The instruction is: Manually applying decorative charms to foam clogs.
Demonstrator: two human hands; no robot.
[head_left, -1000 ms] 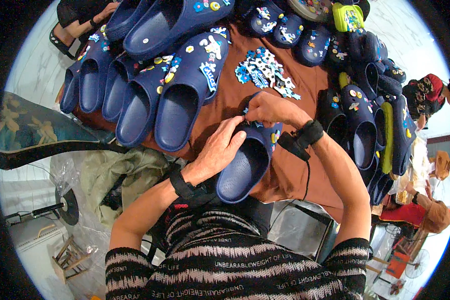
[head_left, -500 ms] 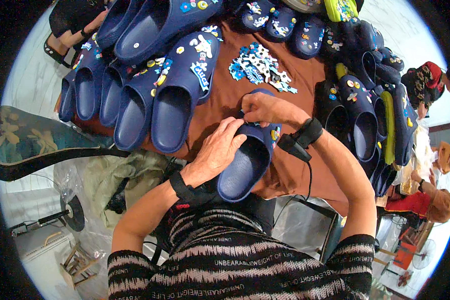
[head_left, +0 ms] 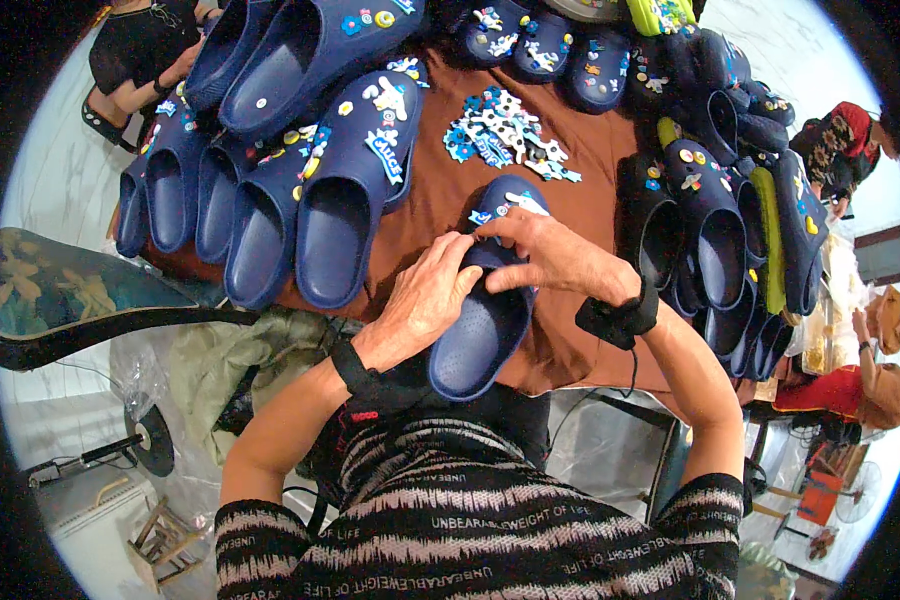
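Note:
A navy clog [head_left: 480,345] stands in front of me, heel toward me, its toe on the brown cloth. White and blue charms [head_left: 520,199] sit on its upper. My left hand [head_left: 420,297] is closed on the left side of the clog, thumb at the foot opening. Over the upper, my right hand [head_left: 560,262] grips the clog, with bent fingers on top and thumb by the opening's rim. Its fingertips lie close to my left fingertips; any small piece beneath them is hidden. Farther off lies a pile of loose white, blue and black charms [head_left: 510,135].
Decorated navy clogs [head_left: 335,240] crowd the table's left, with more clogs [head_left: 720,260] on the right and along the far edge. Brown cloth [head_left: 590,200] covers the table. A chair [head_left: 80,290] stands at left. Other people [head_left: 145,60] are at the far left and right.
My right hand has turned and spread its thumb, uncovering charms on the clog's toe. The left hand keeps its hold. The view has shifted slightly.

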